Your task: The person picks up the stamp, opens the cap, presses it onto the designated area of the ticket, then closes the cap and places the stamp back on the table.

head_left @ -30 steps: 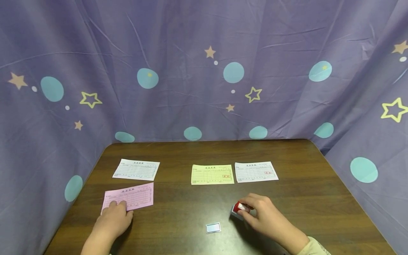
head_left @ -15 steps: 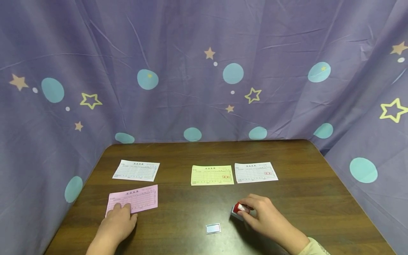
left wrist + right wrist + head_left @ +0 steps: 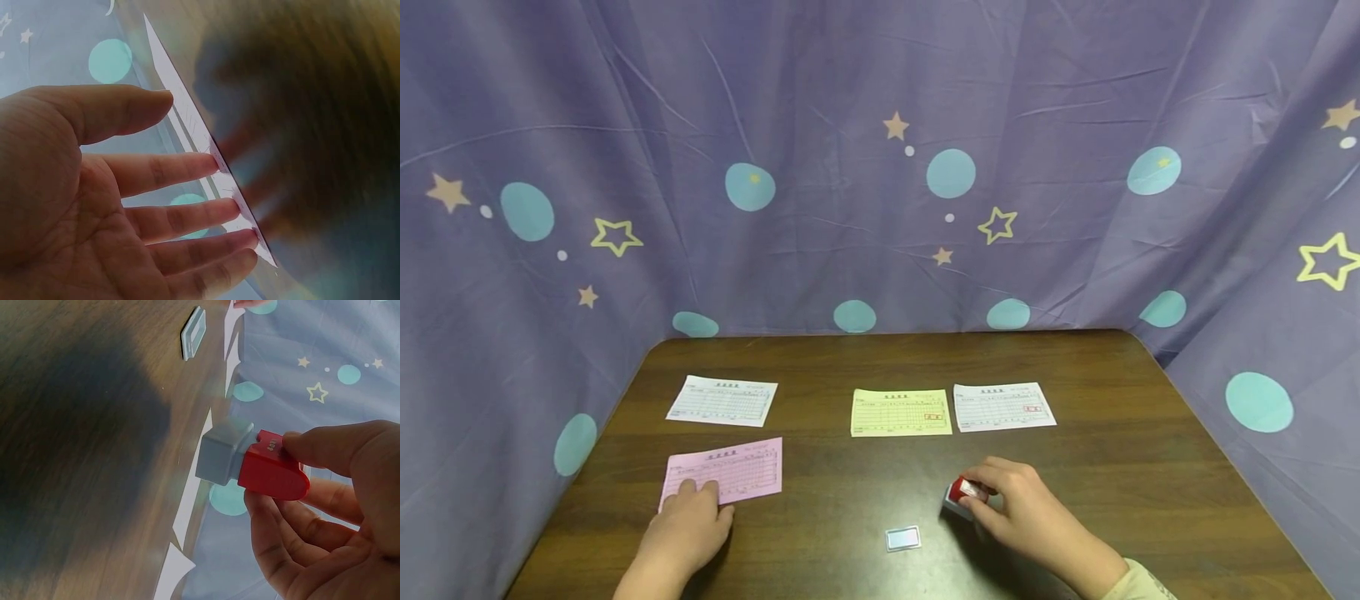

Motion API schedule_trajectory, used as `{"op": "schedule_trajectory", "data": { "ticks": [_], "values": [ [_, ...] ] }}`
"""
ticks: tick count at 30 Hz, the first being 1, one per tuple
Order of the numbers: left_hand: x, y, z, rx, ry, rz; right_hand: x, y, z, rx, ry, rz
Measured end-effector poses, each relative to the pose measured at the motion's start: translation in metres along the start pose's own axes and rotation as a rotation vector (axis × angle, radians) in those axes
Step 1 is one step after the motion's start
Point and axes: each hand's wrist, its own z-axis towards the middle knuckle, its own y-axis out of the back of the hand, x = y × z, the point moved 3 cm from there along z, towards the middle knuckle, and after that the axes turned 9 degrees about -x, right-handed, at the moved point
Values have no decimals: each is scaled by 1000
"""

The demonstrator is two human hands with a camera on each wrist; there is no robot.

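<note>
My left hand (image 3: 688, 529) presses its fingertips on the near edge of a pink paper slip (image 3: 752, 475) printed with a table. Its fingers lie nearly straight, with the thumb held off the paper in the left wrist view. Between thumb and fingers my right hand (image 3: 1026, 508) pinches a red stamp (image 3: 275, 469) with a grey block end (image 3: 220, 453), held tilted over the table. A small pale rectangular piece (image 3: 902, 538), like a stamp's cap, lies on the table left of the right hand.
Farther back lie a yellow slip (image 3: 887, 417) and a white slip (image 3: 988, 408), each bearing a red boxed mark at its right. Another white slip (image 3: 722, 404) lies behind the pink one. A purple patterned curtain (image 3: 820, 167) surrounds the brown table (image 3: 842, 483).
My left hand has slid the pink slip to the right across the table, a short way. The right hand and the stamp have stayed in place.
</note>
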Motion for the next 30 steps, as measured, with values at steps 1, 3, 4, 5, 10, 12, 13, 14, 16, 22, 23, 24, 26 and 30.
{"op": "schedule_trajectory", "data": {
  "ticks": [1, 3, 4, 5, 10, 12, 13, 14, 16, 22, 23, 24, 26, 30],
  "values": [
    [-2, 0, 0, -3, -3, -1, 0, 0, 0, 1, -1, -2],
    [-5, -1, -1, -12, -18, -2, 0, -1, 0, 1, -1, -1],
    [-7, -1, -2, -16, -23, -1, 0, -1, 0, 1, -1, 0],
    [-8, -2, -2, -17, -28, 1, 0, -1, 0, 2, -2, 2],
    [-12, -4, -3, -6, -35, 11, 0, 0, 1, 6, -5, 13],
    [-14, -4, -4, -7, -33, 14, 0, -1, 1, 7, -7, 16],
    [-15, -4, -5, -7, -35, 16, 0, -1, 1, 7, -7, 17],
    [-17, -5, -5, -10, -34, 18, 0, -1, 1, 7, -8, 17],
    [-20, -5, -6, -13, -36, 23, 0, -1, 1, 10, -10, 18],
    [-30, -7, -6, -40, -66, 34, -1, -1, 0, 7, -7, 12],
    [-31, -7, -7, -46, -70, 35, -1, -1, 0, 5, -6, 11],
    [-32, -7, -7, -52, -74, 36, -2, -2, 0, 2, -4, 13],
    [-34, -7, -9, -66, -78, 35, -2, -2, 0, -1, 0, 13],
    [-39, -7, -11, -81, -84, 23, -2, -1, 1, -5, 7, 14]
  ]
}}
